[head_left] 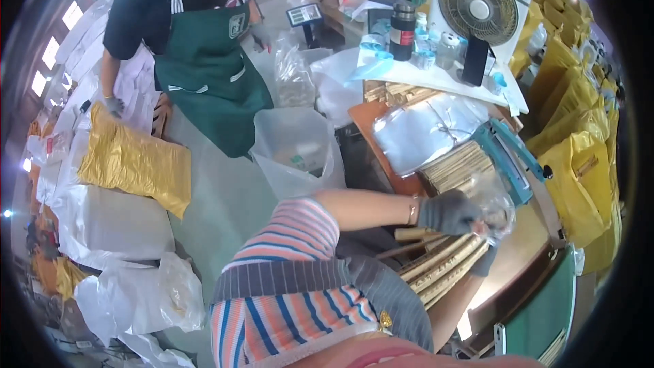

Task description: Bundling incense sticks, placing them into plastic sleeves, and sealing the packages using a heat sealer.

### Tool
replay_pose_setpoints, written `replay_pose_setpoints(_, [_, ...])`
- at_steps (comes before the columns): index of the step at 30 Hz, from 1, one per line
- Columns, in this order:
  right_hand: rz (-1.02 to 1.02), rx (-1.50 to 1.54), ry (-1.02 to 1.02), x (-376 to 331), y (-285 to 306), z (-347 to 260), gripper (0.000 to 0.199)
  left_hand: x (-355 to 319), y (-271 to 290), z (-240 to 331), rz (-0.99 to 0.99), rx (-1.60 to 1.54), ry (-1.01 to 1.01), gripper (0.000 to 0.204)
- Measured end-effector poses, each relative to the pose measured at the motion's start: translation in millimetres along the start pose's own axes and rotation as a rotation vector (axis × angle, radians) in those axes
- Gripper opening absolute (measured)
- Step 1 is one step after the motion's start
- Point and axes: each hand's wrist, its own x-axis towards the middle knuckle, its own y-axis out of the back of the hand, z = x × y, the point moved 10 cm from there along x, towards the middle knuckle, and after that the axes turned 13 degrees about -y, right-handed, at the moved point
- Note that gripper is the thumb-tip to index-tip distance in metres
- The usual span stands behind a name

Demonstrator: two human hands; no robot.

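The person's left hand (pixel 448 211), in a grey glove, is closing its fingers around the mouth of a clear plastic bag (pixel 494 206), holding it up just above the bench (pixel 524 245), beside the teal sealing machine (pixel 507 157). The right hand (pixel 485 262) is mostly hidden under the bundle of flat tan sticks (pixel 446 262); I cannot tell how far its fingers are closed. The bag looks thin, light and slippery, likely to crumple, so pinching it at the rim seems best. Across the floor, a co-worker in a green apron (pixel 208 71) is handling a gold bag (pixel 136 160).
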Motion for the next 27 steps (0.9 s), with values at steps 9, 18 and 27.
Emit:
replay_pose_setpoints(9, [0.759, -0.152, -0.336, -117, -84, 68, 0.045, -115, -20, 38, 0.083, -0.041, 0.109, 0.037])
replay_pose_setpoints(18, [1.014, -1.269, 0.194, -81, -160, -119, 0.012, 7, -2, 0, 0.066, 0.063, 0.289, 0.013])
replay_pose_setpoints(27, [1.065, -1.589, 0.033, -41, -129, -245, 0.009, 116, -16, -83, -0.418, 0.137, 0.117, 0.022])
